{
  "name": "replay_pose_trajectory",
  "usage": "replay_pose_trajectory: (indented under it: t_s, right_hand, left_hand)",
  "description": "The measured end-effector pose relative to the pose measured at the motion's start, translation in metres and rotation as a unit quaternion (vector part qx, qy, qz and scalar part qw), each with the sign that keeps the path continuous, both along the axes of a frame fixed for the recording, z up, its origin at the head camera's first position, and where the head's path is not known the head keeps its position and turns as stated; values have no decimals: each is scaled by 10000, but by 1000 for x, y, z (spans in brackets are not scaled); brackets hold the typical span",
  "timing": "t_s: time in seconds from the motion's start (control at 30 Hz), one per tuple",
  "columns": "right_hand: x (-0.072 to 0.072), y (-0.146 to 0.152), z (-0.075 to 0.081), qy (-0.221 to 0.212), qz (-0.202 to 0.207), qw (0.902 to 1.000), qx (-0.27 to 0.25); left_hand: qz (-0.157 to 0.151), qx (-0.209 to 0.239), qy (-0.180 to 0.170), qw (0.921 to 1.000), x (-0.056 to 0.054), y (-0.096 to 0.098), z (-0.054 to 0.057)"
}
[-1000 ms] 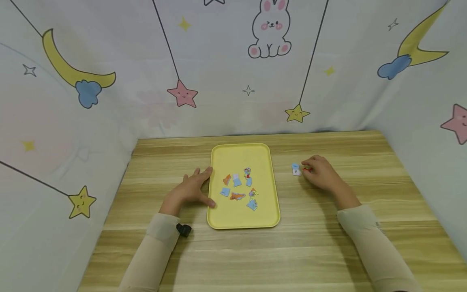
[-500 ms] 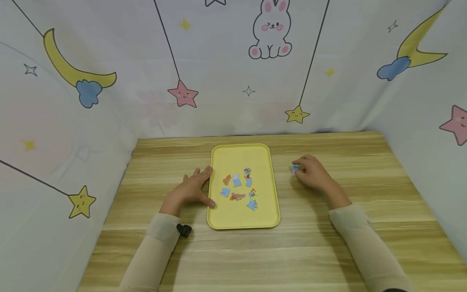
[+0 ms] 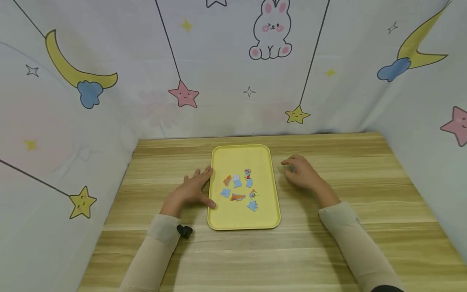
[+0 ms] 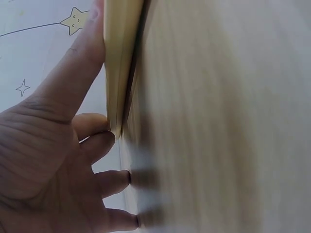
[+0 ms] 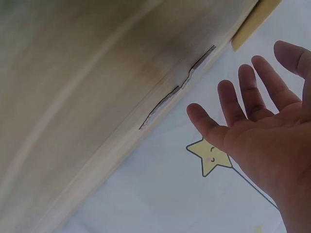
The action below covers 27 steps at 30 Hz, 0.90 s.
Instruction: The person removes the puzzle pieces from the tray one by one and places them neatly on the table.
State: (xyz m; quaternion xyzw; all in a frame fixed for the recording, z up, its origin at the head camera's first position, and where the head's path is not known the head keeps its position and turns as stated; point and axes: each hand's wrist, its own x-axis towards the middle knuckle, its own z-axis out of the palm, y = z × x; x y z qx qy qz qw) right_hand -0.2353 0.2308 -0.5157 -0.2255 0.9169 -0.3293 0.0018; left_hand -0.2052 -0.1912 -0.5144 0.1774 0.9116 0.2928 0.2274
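Note:
My left hand (image 3: pixel 193 187) rests spread along the left rim of the yellow tray (image 3: pixel 237 219). In the left wrist view its thumb (image 4: pixel 77 60) lies against the tray's edge and other fingertips touch the tabletop. Right of the tray is my right hand (image 3: pixel 303 173), low over the table. A speck of a blue piece (image 3: pixel 293 168) shows between its thumb and fingers. The right wrist view shows this hand (image 5: pixel 269 116) with fingers extended and apart, above two thin flat pieces lying on the table, one piece (image 5: pixel 158 108) beside another piece (image 5: pixel 199 60).
Several small flat printed puzzle pieces lie in the tray, among them an orange piece (image 3: pixel 238 197), a white-and-blue piece (image 3: pixel 237 181) and a light-blue piece (image 3: pixel 252 206). The wooden table (image 3: pixel 248 259) meets a patterned cloth (image 3: pixel 226 117) at its back and sides.
The right hand has moved left toward the tray, from beside the red piece to over the blue-and-white one. The left hand stays at the tray's rim.

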Motion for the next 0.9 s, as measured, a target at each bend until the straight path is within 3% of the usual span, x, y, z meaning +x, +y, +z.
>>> replay_pose_trajectory:
  t_s: [0.63, 0.9]
  right_hand:
    - [0, -21, -5, 13, 51, 10000, -73]
    - [-2, -35, -4, -340, 91, 9993, -158]
  left_hand:
    - [-75, -82, 49, 9999, 1, 3, 1]
    - [-83, -163, 74, 9998, 1, 3, 1]
